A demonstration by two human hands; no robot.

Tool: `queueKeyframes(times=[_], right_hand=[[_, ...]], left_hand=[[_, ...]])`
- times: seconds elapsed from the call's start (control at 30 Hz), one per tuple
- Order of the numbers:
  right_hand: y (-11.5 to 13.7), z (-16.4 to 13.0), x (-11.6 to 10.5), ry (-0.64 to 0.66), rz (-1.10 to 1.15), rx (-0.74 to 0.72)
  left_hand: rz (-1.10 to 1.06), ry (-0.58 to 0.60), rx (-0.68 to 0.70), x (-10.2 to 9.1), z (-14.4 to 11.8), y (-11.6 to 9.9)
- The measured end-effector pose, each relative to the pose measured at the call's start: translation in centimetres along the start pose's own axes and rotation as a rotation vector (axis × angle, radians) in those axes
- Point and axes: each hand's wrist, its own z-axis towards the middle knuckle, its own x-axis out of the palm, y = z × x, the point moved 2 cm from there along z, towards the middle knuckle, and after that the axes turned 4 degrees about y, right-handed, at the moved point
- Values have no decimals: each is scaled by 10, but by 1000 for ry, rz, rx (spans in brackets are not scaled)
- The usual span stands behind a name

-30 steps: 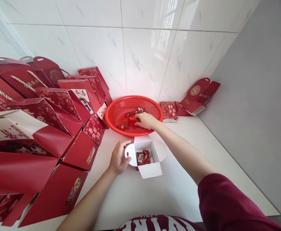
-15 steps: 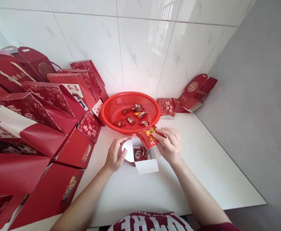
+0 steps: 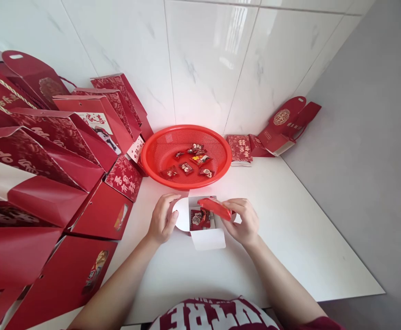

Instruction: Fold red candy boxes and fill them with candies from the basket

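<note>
left hand (image 3: 162, 217) is gripping the open box (image 3: 207, 239) at its l. side, thumb lying on the round white flap (image 3: 182, 214), fingers curling round behind. right hand (image 3: 243, 221) is pinching a red pkt (image 3: 216, 207) btwn thumb & fingers, gap narrow, only as wide as the pkt. pkt is hanging over the box opening, tilted & showing mostly its edge, r. end in the fingers, l. end pointing at the box's far l. part. box is standing on the white counter (image 3: 296, 238), flaps spreading out, w/ small dark red pkts (image 3: 200, 219) lying inside, toward the l. wall.

red basket (image 3: 186, 184) is sitting just behind the box, holding several small wrapped pkts (image 3: 186, 168), one showing yellow marks. red gift boxes (image 3: 100, 211) are crowding the l. side of the counter in rows, some w/ rope handles. a flat patterned box (image 3: 240, 149) is resting just r. of the basket, & a tall red carton (image 3: 281, 123) is leaning in the corner btwn tiled wall (image 3: 207, 59) & grey wall (image 3: 365, 160).
</note>
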Motion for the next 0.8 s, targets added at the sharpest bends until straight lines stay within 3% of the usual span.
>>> queueKeyframes(times=[0.33, 0.4, 0.5, 0.53, 0.57, 0.63, 0.73, 0.8], right_hand=[[8, 4, 1, 33, 142, 19], [8, 2, 1, 19, 141, 47], [6, -4, 3, -28, 175, 146], [5, -7, 4, -57, 210, 204], [4, -10, 5, -89, 256, 273], [1, -15, 7, -152, 349, 416], [-3, -17, 9, -130, 401, 550], [-4, -16, 11, -47, 362, 571]], left_hand=[[33, -28, 24, -1, 3, -5], [71, -96, 48, -6, 6, -17], [224, -213, 102, -14, 18, -54], [271, -166, 102, -14, 25, -69], [307, -38, 83, -12, 33, -83], [405, 313, -43, -1, 51, -103], [598, 812, -213, 24, 71, -110], [633, 975, -218, 42, 80, -103]])
